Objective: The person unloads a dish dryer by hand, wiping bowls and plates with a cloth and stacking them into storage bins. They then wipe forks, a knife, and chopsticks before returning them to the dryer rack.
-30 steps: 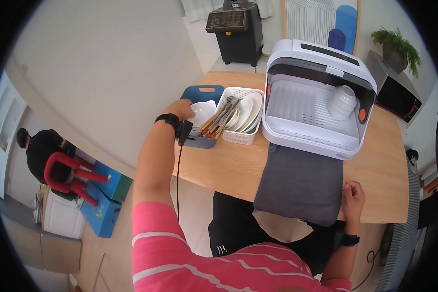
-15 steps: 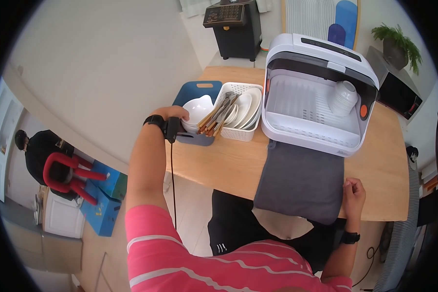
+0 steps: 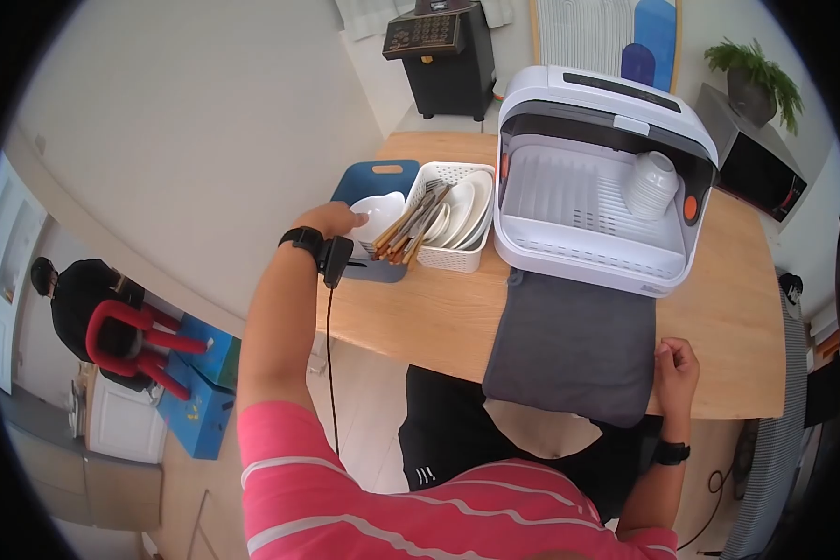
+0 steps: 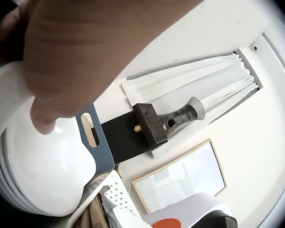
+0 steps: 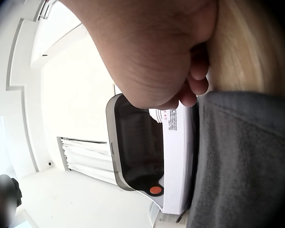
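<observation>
My left hand (image 3: 329, 221) is at the left side of the blue basket (image 3: 380, 273), holding the rim of a white bowl (image 3: 383, 209). In the left wrist view the thumb (image 4: 43, 124) lies on the bowl's inner face, and the other fingers are mostly hidden. More white bowls (image 4: 1, 178) are nested under it. My right hand (image 3: 677, 375) rests on the table's front edge beside a dark grey cloth (image 3: 574, 350), its fingers loosely curled around nothing.
Right of the blue basket stands a white perforated basket (image 3: 455, 259) with plates (image 3: 476, 207) and wooden-handled cutlery (image 3: 411, 229). An open white dish cabinet (image 3: 593, 271) holds stacked bowls (image 3: 651, 187). A microwave (image 3: 761, 177) is behind it. A cable (image 3: 330, 373) hangs from my left wrist.
My left hand has shifted left along the blue basket, and its thumb has come over the bowl's rim onto the inner face. The right hand stays where it was.
</observation>
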Motion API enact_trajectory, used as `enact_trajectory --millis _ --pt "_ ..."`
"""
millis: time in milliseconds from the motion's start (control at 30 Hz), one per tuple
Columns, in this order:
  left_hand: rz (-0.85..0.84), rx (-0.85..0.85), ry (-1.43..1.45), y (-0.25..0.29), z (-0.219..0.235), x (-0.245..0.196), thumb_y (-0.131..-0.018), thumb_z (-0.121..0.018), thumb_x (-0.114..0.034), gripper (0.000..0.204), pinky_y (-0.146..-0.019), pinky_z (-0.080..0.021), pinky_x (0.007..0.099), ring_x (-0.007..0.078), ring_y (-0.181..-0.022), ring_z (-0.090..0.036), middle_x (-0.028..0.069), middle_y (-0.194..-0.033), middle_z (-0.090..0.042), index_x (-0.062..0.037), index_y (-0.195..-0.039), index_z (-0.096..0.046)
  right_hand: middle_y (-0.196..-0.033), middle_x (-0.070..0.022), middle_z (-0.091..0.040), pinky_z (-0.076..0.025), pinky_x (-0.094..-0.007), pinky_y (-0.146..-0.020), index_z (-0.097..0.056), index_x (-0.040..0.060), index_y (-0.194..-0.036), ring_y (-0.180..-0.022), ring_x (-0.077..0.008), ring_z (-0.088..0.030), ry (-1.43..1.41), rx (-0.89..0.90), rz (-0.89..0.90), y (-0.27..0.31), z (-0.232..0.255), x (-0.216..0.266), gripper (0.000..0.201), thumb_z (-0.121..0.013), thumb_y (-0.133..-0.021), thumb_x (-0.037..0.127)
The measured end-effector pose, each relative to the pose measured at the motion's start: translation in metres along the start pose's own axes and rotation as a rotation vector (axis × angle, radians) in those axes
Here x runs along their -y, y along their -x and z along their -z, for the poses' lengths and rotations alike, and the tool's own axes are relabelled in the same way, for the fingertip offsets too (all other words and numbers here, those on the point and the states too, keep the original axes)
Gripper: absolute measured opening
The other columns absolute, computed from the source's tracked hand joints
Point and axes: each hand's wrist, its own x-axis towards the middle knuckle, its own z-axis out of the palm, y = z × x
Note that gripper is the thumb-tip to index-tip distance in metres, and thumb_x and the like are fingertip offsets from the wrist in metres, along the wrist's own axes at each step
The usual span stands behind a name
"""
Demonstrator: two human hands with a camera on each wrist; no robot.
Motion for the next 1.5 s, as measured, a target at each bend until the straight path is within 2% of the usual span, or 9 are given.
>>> enact_trajectory --millis 233,300,600,633,700,833,1100,1233,1500 --pt "-0.039 -0.22 -0.319 0.026 0.006 -0.014 -0.097 -0.055 -0.03 0.039 -0.096 -0.054 0.0473 0.0371 -0.11 -0.07 0.0202 -0.122 -0.072 -0.0044 -0.121 -0.072 -0.084 -0.0002 -0.064 -0.043 -0.02 -0.063 -0.065 -0.0026 -0.105 -0.07 -0.0048 -0.055 -0.011 -0.005 0.02 -0.002 0.0 -0.004 0.009 -0.062 -0.1 0.005" --pt "-0.038 -0.459 -0.448 0.03 0.009 -0.009 -0.096 -0.053 -0.023 0.032 -0.091 -0.057 0.0457 0.0363 -0.108 -0.071 0.0214 -0.112 -0.074 -0.0034 -0.114 -0.071 -0.084 -0.0003 -0.064 -0.043 -0.0199 -0.063 -0.065 -0.0025 -0.106 -0.071 -0.0049 -0.055 -0.016 -0.001 0.014 -0.001 0.0 -0.003 0.009 -0.062 -0.1 0.004" --pt "-0.152 -0.824 -0.084 0.028 0.026 0.001 -0.096 -0.052 -0.014 0.028 -0.075 -0.06 0.0433 0.0333 -0.092 -0.075 0.0243 -0.105 -0.074 0.0007 -0.116 -0.065 -0.084 0.0002 -0.065 -0.043 -0.0203 -0.061 -0.065 -0.0019 -0.106 -0.07 -0.0043 -0.054 0.032 -0.017 0.053 0.001 0.0 -0.005 0.009 -0.063 -0.1 0.005" --pt "-0.157 -0.824 -0.082 0.028 0.024 -0.001 -0.096 -0.052 -0.014 0.028 -0.075 -0.06 0.0433 0.0333 -0.092 -0.075 0.0243 -0.105 -0.074 0.0007 -0.116 -0.065 -0.084 0.0002 -0.065 -0.043 -0.0203 -0.061 -0.065 -0.0019 -0.106 -0.07 -0.0043 -0.054 0.033 -0.022 0.054 0.001 0.0 -0.004 0.009 -0.063 -0.1 0.005" --pt "-0.162 -0.418 0.341 0.031 0.019 -0.004 -0.097 -0.055 -0.012 0.031 -0.071 -0.059 0.0411 0.0306 -0.085 -0.076 0.0223 -0.102 -0.075 0.0038 -0.122 -0.063 -0.084 0.0003 -0.065 -0.043 -0.0204 -0.061 -0.065 -0.0019 -0.106 -0.07 -0.0041 -0.054 0.021 -0.015 0.036 0.001 0.0 -0.004 0.01 -0.065 -0.1 0.006" --pt "-0.292 -0.357 0.326 0.008 0.002 0.012 -0.097 -0.06 -0.013 0.034 -0.067 -0.059 0.0402 0.03 -0.078 -0.075 0.0203 -0.099 -0.075 0.003 -0.126 -0.063 -0.084 0.0006 -0.064 -0.043 -0.0206 -0.061 -0.066 -0.0021 -0.106 -0.07 -0.0042 -0.054 0.041 -0.021 0.039 0.001 0.001 -0.005 0.01 -0.065 -0.1 0.006" --pt "-0.234 -0.31 -0.138 0.011 -0.009 0.008 -0.099 -0.061 -0.028 0.038 -0.1 -0.051 0.0452 0.036 -0.115 -0.067 0.0182 -0.119 -0.073 -0.0047 -0.129 -0.066 -0.085 0.0007 -0.065 -0.043 -0.0206 -0.062 -0.066 -0.0022 -0.105 -0.072 -0.0042 -0.055 0.024 -0.022 0.038 0.001 -0.001 -0.004 0.009 -0.065 -0.1 0.005" --pt "-0.245 -0.34 -0.12 -0.003 -0.017 0.015 -0.099 -0.06 -0.032 0.041 -0.099 -0.051 0.0456 0.0369 -0.115 -0.067 0.0212 -0.121 -0.071 -0.0025 -0.126 -0.067 -0.085 0.0007 -0.065 -0.044 -0.0205 -0.063 -0.066 -0.0021 -0.105 -0.072 -0.0042 -0.055 0.023 -0.029 0.038 0.001 -0.002 -0.003 0.009 -0.065 -0.1 0.005" --pt "-0.349 -0.073 -0.016 -0.032 -0.022 0.035 -0.097 -0.054 -0.023 0.043 -0.1 -0.049 0.0474 0.045 -0.119 -0.062 0.0316 -0.125 -0.065 0.007 -0.127 -0.061 -0.08 0.0018 -0.066 -0.046 -0.0217 -0.063 -0.068 -0.0013 -0.101 -0.07 -0.0042 -0.056 0.131 -0.064 0.057 0.006 -0.007 0.009 0.008 -0.066 -0.098 0.006"
